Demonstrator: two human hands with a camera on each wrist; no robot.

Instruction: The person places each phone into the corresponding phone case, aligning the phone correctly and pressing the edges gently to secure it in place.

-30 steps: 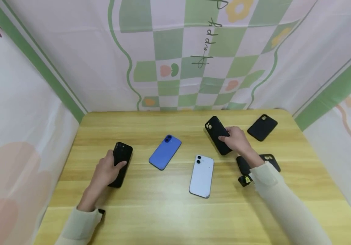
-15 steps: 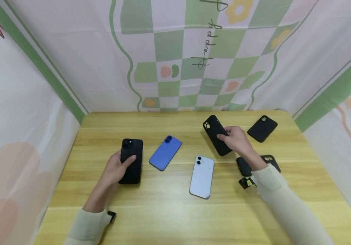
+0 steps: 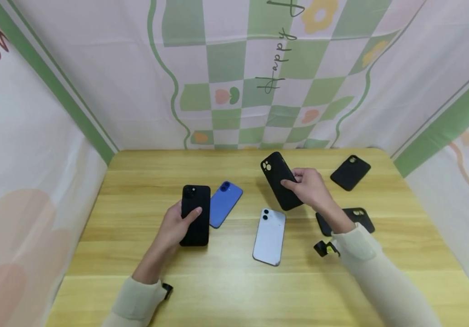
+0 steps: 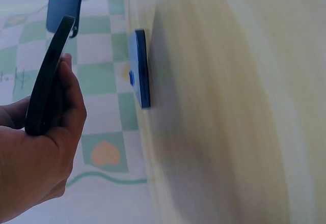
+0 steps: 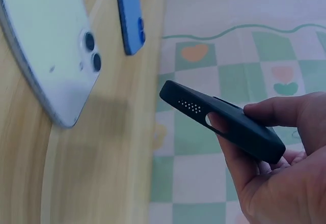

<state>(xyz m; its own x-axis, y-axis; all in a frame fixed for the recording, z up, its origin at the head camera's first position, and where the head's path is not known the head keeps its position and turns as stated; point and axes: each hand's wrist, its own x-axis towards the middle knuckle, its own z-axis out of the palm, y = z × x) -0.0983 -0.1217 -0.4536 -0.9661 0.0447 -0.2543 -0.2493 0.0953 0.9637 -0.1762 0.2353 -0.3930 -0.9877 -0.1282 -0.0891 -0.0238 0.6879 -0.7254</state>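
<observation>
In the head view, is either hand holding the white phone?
No, the white phone lies on the wooden table, while the left hand grips a black phone and the right hand a black case.

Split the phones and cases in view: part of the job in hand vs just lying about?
Job in hand, judging by what's held:
black phone, in the left hand
cutout case, in the right hand

Apparently just lying about:
blue phone
white phone
far black case
near black case, partly hidden by the right arm
</observation>
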